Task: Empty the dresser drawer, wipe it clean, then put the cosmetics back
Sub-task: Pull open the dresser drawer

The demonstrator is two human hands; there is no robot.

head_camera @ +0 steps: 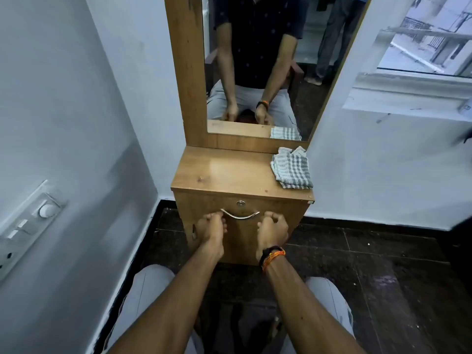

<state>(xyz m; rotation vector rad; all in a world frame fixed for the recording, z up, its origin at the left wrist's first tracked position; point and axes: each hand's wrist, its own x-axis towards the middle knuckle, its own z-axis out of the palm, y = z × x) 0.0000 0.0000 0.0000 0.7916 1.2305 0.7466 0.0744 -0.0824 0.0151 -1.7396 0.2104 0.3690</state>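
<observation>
Directly ahead, a small brown wooden dresser (227, 172) with a tall mirror (258, 62) stands against the white wall, its single drawer (240, 226) closed flush with the front. Both hands reach toward the curved silver metal handle (240, 216) below a round keyhole lock (240, 203). At the handle's left end, the left hand (210, 227) has its fingers curled, the fingertips touching the metal. Beside the handle's right end, the right hand (272, 229), a black and orange thread band on its wrist, is curled loosely and holds nothing. A folded grey-and-white checked cloth (292, 169) lies on the dresser top's right rear corner.
</observation>
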